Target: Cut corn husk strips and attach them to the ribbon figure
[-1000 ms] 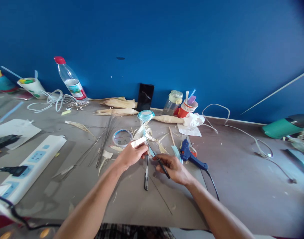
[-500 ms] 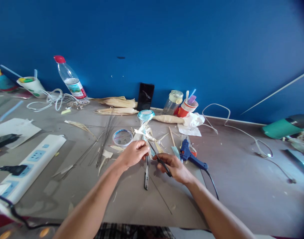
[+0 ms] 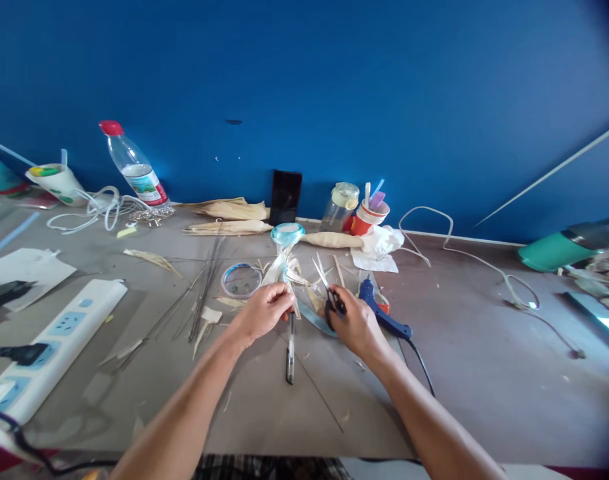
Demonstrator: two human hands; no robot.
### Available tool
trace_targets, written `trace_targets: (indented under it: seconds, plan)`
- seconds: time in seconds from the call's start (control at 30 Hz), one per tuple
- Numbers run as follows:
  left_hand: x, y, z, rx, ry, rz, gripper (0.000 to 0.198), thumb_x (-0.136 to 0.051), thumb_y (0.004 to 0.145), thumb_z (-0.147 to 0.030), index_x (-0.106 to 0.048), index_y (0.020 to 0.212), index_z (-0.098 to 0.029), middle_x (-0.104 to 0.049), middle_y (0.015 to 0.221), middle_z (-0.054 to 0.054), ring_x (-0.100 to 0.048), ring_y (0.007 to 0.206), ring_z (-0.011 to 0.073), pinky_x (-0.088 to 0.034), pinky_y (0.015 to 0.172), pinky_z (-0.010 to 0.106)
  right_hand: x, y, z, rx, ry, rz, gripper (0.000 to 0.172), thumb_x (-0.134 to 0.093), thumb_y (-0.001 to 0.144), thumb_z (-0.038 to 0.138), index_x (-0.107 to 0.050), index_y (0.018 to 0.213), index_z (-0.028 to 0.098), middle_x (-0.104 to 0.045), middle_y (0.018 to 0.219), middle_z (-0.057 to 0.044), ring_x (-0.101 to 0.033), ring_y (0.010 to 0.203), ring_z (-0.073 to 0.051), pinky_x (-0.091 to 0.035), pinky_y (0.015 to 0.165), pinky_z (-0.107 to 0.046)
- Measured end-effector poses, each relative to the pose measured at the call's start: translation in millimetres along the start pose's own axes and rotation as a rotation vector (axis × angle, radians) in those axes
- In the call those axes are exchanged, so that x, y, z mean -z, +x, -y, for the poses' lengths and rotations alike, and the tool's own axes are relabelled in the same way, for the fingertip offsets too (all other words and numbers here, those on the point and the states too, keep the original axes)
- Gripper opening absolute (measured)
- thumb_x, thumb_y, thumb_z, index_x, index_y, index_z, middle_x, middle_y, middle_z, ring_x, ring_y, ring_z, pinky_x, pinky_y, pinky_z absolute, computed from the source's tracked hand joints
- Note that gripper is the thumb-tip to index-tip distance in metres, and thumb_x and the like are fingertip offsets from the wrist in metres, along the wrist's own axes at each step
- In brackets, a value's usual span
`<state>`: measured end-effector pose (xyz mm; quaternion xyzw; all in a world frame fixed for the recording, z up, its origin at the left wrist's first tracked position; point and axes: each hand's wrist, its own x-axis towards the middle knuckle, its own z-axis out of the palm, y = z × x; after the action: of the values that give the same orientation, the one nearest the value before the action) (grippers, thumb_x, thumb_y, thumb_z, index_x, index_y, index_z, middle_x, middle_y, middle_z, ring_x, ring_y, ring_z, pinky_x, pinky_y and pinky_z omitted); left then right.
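Observation:
My left hand (image 3: pixel 268 308) is closed in a pinch on pale dried husk strips (image 3: pixel 278 268), which fan out just beyond its fingers. The exact grip point is hidden by the fingers. In my right hand (image 3: pixel 358 327) are black-handled scissors (image 3: pixel 321 270), their blades pointing away from me and slightly apart, to the right of the husk. Below my left fingers a clear pen with a black cap (image 3: pixel 290 363) lies on the table. A round roll of tape (image 3: pixel 240 280) sits left of the husk, and a light-blue round lid or dish (image 3: pixel 287 233) is behind it.
A blue glue gun (image 3: pixel 384 313) lies beside my right hand. Thin wires (image 3: pixel 204 293) and a white power strip (image 3: pixel 59 353) are to the left. At the back stand a phone (image 3: pixel 286 197), a glass jar (image 3: pixel 340 207), paper cups (image 3: pixel 372 217) and a tilted bottle (image 3: pixel 137 170).
My right hand has moved the scissors right, away from my left fingers, and turned the blades forward. The left hand keeps its pinch. The whole view has shifted slightly.

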<state>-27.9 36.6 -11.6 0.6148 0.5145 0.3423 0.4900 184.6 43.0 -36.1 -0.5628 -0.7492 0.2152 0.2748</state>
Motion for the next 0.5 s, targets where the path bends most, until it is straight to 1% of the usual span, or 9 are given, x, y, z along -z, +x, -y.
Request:
trace_targets:
  seconds: [0.03, 0.1, 0.2, 0.37, 0.5]
  plan:
    - [-0.4, 0.2, 0.2, -0.018, 0.029, -0.017, 0.023, -0.045, 0.082, -0.029, -0.051, 0.063, -0.018, -0.053, 0.059, -0.004, -0.053, 0.058, 0.0122, -0.037, 0.058, 0.022, 2.1, 1.5, -1.8, 0.032, -0.088, -0.029, 0.042, -0.057, 0.078, 0.028, -0.055, 0.118, 0.015, -0.064, 0.082, -0.006, -0.059, 0.08, -0.021, -0.041, 0.073, -0.03]
    - [-1.2, 0.7, 1.1, -0.053, 0.095, -0.044, 0.024, -0.044, 0.083, -0.03, -0.049, 0.063, -0.019, -0.051, 0.057, -0.004, -0.05, 0.057, 0.012, -0.036, 0.058, 0.022, 6.0, 3.6, -3.2, 0.06, -0.23, -0.056, 0.042, -0.055, 0.079, 0.026, -0.055, 0.12, 0.015, -0.065, 0.087, -0.007, -0.059, 0.086, -0.023, -0.04, 0.076, -0.031]
    - [-2.6, 2.2, 2.7, -0.088, 0.168, -0.049, 0.026, -0.043, 0.085, -0.032, -0.047, 0.063, -0.019, -0.048, 0.059, -0.004, -0.048, 0.059, 0.0118, -0.035, 0.058, 0.022, 10.0, 4.5, 0.9, 0.034, -0.351, -0.041, 0.049, -0.054, 0.08, 0.027, -0.05, 0.127, 0.014, -0.065, 0.093, -0.01, -0.058, 0.089, -0.024, -0.039, 0.079, -0.033]
    - [-5.5, 5.2, 6.3, -0.127, 0.268, -0.066, 0.025, -0.044, 0.086, -0.032, -0.047, 0.065, -0.018, -0.045, 0.062, -0.003, -0.046, 0.061, 0.0122, -0.034, 0.06, 0.022, 12.0, 6.5, 13.7, -0.023, -0.459, 0.065, 0.057, -0.055, 0.082, 0.032, -0.043, 0.135, 0.013, -0.061, 0.102, -0.013, -0.057, 0.095, -0.026, -0.039, 0.085, -0.034]
    - [-8.1, 6.3, 8.5, -0.11, 0.258, 0.01, 0.026, -0.042, 0.087, -0.034, -0.048, 0.067, -0.018, -0.046, 0.062, -0.003, -0.045, 0.061, 0.0121, -0.035, 0.061, 0.022, 13.0, 11.0, 15.2, -0.071, -0.495, 0.137, 0.071, -0.056, 0.08, 0.036, -0.032, 0.138, 0.003, -0.057, 0.11, -0.02, -0.057, 0.096, -0.028, -0.042, 0.081, -0.035]
